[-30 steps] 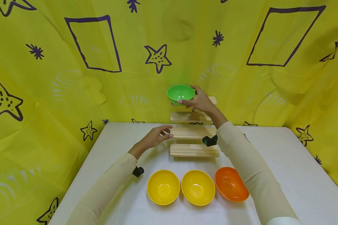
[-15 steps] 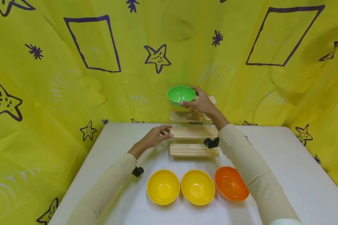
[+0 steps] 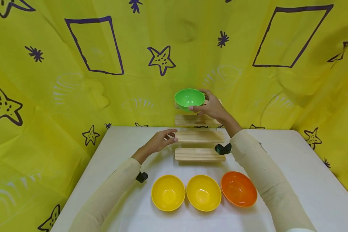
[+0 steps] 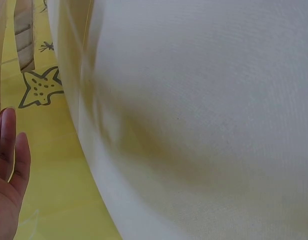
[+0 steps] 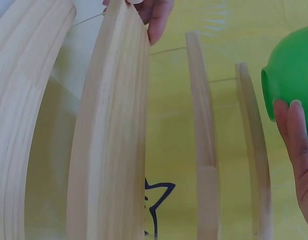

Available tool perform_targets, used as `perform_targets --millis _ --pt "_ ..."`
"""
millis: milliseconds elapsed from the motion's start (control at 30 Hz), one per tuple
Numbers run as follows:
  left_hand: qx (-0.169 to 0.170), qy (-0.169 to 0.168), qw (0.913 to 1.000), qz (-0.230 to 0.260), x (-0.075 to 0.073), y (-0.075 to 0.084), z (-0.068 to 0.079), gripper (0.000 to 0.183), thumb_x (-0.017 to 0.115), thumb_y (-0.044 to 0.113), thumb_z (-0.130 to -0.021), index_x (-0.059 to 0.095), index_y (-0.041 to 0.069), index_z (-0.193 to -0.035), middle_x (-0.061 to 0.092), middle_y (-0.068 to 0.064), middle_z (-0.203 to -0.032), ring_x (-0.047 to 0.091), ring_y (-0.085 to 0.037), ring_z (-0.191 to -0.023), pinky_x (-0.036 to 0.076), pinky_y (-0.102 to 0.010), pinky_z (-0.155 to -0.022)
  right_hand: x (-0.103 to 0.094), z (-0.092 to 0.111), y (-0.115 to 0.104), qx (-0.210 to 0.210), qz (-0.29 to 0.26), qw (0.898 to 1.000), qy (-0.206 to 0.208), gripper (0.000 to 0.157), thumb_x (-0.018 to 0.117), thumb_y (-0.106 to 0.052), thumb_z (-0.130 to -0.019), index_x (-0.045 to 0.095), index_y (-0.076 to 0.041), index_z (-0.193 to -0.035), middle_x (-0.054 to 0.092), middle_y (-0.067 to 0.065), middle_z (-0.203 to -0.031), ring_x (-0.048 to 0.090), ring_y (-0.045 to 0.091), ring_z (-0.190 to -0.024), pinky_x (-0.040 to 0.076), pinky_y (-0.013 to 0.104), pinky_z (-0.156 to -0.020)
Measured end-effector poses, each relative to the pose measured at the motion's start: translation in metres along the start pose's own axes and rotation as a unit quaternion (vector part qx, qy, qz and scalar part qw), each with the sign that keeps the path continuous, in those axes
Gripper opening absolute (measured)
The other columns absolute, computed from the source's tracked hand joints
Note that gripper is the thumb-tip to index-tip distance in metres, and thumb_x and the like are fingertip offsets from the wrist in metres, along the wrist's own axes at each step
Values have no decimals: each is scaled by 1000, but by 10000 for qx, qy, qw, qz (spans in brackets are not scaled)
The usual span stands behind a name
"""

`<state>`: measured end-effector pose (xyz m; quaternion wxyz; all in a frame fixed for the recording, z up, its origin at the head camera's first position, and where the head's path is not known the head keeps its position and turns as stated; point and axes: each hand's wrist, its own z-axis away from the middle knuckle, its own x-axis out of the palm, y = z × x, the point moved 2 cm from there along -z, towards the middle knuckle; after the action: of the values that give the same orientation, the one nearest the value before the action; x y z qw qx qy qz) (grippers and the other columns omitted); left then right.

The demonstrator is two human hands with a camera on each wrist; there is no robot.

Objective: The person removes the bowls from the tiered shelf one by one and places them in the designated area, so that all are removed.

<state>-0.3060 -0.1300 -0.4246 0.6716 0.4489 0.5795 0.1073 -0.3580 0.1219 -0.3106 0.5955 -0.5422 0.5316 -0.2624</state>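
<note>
My right hand [image 3: 214, 107] grips a green bowl [image 3: 189, 97] at its right side, thumb low on the near wall and fingers behind. The bowl is upright over the top board of a stepped wooden shelf [image 3: 200, 137], hiding part of that board. In the right wrist view a gap shows between the green bowl [image 5: 294, 70] and the top board [image 5: 254, 150]. My left hand [image 3: 160, 141] holds the left end of the second board from the bottom, thumb in front and fingers behind. The left wrist view catches only some fingers [image 4: 21, 162] at its left edge.
Two yellow bowls [image 3: 168, 193] [image 3: 204, 193] and an orange bowl [image 3: 239, 189] stand in a row on the white tablecloth [image 3: 127, 206], in front of the shelf. A yellow printed curtain [image 3: 110, 90] hangs close behind the shelf and along both sides.
The green bowl in my right hand has shifted slightly to the right and towards me. My right forearm moved right, uncovering more of the orange bowl. My left hand stays put.
</note>
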Motion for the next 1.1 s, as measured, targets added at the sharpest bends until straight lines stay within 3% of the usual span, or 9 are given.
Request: perform_targets --millis 200,400,600,867,1100 --pt "-13 19 10000 -16 0 -2 0 53 62 33 -101 50 13 -149 67 -13 -127 65 -27 -107 55 -39 -89 -7 8 0 -135 37 9999 -26 89 80 -18 -85 28 -14 -156 42 16 -148 62 35 -115 60 43 -80" --pt "-14 5 10000 -7 1 -2 0 53 62 33 -101 49 13 -149 67 -13 -128 64 -28 -107 55 -40 -90 -15 20 2 -213 92 9996 -140 89 79 -14 -84 27 -15 -157 42 18 -148 64 37 -107 60 39 -75" --pt "32 44 10000 -49 1 -2 1 53 61 32 -102 49 11 -149 67 -13 -127 65 -27 -106 55 -38 -90 -23 33 6 -350 -63 9986 -385 91 79 -10 -85 25 -14 -158 39 20 -149 67 30 -101 61 39 -77" --pt "19 41 10000 -37 1 -1 0 53 62 31 -101 49 10 -149 67 -14 -128 65 -27 -106 55 -39 -91 -34 53 13 -339 -13 9983 -478 92 79 -8 -84 25 -16 -158 39 19 -148 65 35 -108 58 31 -81" --pt "25 81 10000 -25 1 -2 0 52 62 32 -101 50 12 -148 67 -13 -127 65 -26 -106 55 -39 -91 -46 70 19 -328 124 9975 -619 95 78 -4 -84 22 -16 -160 34 22 -151 62 35 -111 58 31 -80"
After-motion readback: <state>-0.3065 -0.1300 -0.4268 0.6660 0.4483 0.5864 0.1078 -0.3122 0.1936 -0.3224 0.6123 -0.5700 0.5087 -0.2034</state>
